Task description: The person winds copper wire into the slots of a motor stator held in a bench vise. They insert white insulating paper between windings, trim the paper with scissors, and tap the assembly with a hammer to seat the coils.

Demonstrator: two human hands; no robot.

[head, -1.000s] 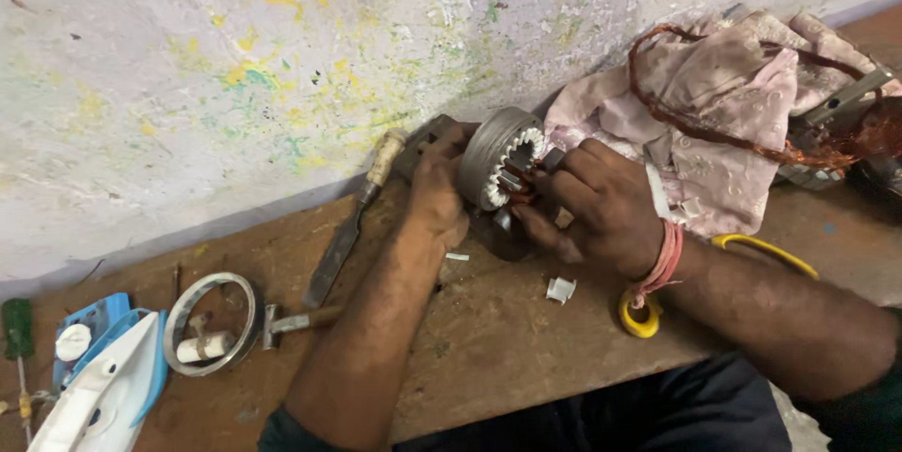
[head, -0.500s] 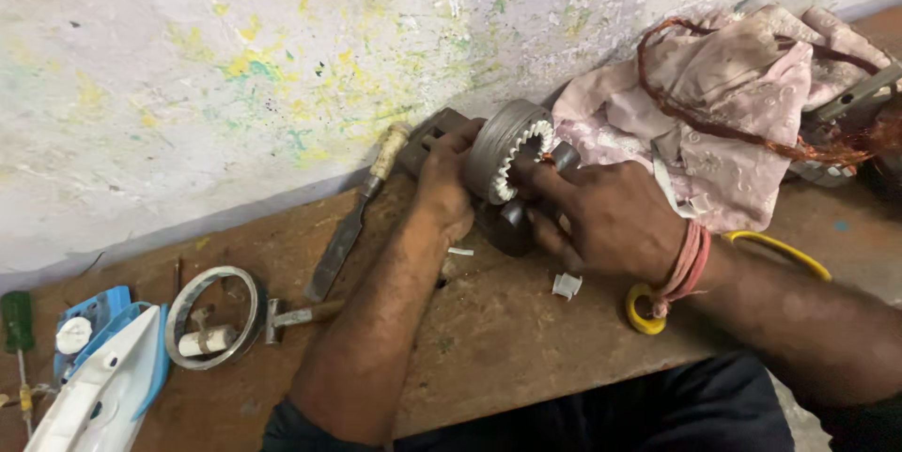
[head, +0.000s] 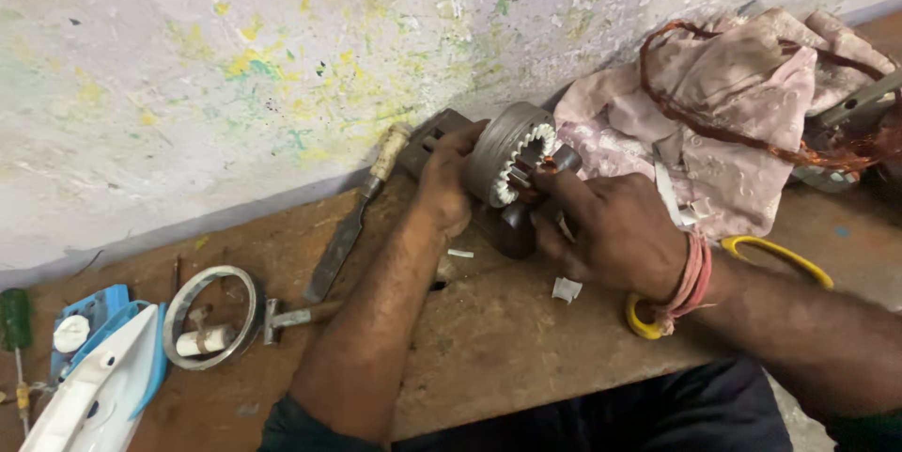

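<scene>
A round grey metal motor stator (head: 507, 156) with white slot liners stands on edge on the wooden bench (head: 489, 339). My left hand (head: 446, 179) grips its left rim from behind. My right hand (head: 606, 226) covers its open face, fingers pressed into the slots where copper-coloured wire shows. A red thread band circles my right wrist. What the fingertips pinch is hidden.
A pink cloth (head: 714, 123) with a loop of copper wire lies at the right. A file with a pale handle (head: 352, 217), a metal ring (head: 211, 316), a white and blue clothes iron (head: 89, 381), a green screwdriver (head: 14, 320), yellow-handled scissors (head: 780, 259) and a white scrap (head: 564, 289) lie about.
Both hands stay on the stator; my right hand has shifted slightly over its face. The view has drifted a little.
</scene>
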